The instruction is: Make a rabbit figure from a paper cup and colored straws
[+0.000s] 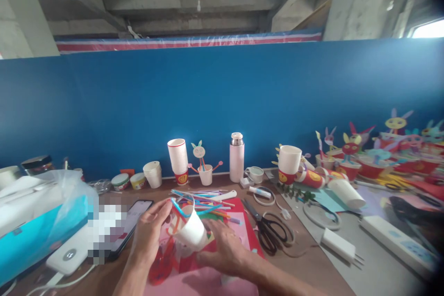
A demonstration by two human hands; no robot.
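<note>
A white paper cup (194, 232) is tilted above the pink and red paper, its mouth toward the upper left. My left hand (156, 222) is closed at its rim, by the end of a bent blue strip (183, 212) that crosses the mouth. Whether the strip is a straw or a pipe cleaner is not clear. My right hand (224, 245) is beside the cup's base, thumb and fingers apart; contact with the cup cannot be made out. Red scissors (162, 263) lie below the cup. Behind it is a pile of colored sticks (204, 196).
Black-handled scissors (268, 231) and a cable lie at right, near a white charger (342, 246) and power strip (395, 243). A phone (133, 222) is at left. Stacked cups (177, 159), a rabbit figure (205, 171) and a pink flask (237, 159) line the blue partition (222, 97).
</note>
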